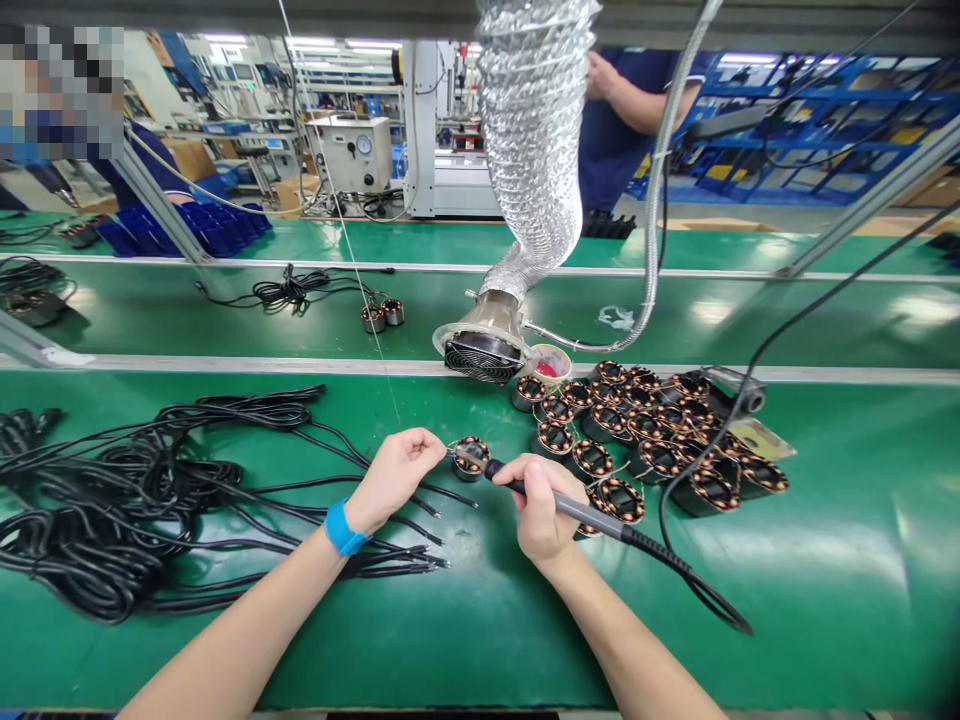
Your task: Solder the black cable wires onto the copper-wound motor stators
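Note:
My right hand (546,508) grips a soldering iron (600,520), its tip pointing left onto a small motor stator (471,470) with copper windings. The stator stands on the green bench between my hands. My left hand (397,478), with a blue band at the wrist, is closed in a pinch just left of the stator. A thin strand of solder wire (352,245) comes down from above to these fingers. Short thin wire ends show between the fingertips and the stator; the exact contact is hidden. Black cables (405,488) with stripped ends lie under my left wrist.
Several more stators (645,425) crowd the right side. A fume extractor (484,345) on a silver duct (532,130) hangs ahead, beside a small round container (551,365). Coiled black cables (112,510) fill the left. The iron's cord (720,590) loops right. Two people stand across the bench.

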The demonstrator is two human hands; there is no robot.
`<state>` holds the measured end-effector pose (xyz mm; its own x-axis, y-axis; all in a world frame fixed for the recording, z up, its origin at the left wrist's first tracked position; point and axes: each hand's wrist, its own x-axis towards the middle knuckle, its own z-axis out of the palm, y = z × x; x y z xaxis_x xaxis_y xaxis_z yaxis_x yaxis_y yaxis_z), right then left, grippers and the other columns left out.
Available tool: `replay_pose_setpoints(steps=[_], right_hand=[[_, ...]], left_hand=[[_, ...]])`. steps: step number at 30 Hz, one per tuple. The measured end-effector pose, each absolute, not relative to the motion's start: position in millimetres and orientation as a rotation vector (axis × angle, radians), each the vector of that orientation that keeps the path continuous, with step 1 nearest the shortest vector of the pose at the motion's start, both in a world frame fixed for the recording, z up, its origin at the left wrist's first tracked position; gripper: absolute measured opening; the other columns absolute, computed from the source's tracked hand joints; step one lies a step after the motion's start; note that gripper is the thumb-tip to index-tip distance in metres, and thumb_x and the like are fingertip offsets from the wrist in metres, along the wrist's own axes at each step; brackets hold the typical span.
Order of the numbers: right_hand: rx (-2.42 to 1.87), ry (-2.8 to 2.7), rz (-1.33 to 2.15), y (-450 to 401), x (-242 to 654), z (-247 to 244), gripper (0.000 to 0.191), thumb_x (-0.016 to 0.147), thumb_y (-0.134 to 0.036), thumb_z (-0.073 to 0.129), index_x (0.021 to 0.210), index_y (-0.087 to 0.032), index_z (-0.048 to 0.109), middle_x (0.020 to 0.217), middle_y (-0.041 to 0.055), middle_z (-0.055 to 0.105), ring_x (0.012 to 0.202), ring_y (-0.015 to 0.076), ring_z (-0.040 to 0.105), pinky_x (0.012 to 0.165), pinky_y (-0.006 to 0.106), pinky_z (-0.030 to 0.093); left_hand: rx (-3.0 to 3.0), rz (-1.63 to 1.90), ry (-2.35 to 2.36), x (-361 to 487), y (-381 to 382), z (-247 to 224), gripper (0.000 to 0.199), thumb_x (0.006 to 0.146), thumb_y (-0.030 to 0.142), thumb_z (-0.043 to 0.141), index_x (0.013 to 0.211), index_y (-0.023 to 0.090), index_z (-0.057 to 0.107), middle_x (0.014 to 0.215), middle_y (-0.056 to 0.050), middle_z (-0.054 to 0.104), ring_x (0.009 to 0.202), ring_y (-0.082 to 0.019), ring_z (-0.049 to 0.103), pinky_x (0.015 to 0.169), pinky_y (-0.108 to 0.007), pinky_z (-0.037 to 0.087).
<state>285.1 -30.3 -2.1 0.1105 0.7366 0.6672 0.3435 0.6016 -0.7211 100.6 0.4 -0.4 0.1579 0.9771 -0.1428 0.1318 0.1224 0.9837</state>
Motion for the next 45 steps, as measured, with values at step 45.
replay_pose_setpoints(steps=[45], right_hand=[[-0.954, -1.776, 0.321, -9, 266, -19, 0.040, 0.090, -0.013, 0.056, 0.127, -0.029, 0.056, 0.103, 0.0048, 0.057, 0.090, 0.0149, 0.065, 0.085, 0.031, 0.056]], left_hand=[[1.361, 0.973, 1.209, 102, 0, -2, 0.030, 0.080, 0.044, 0.063, 0.076, 0.014, 0.064, 0.071, -0.001, 0.061, 0.064, -0.012, 0.049, 0.061, -0.023, 0.038]])
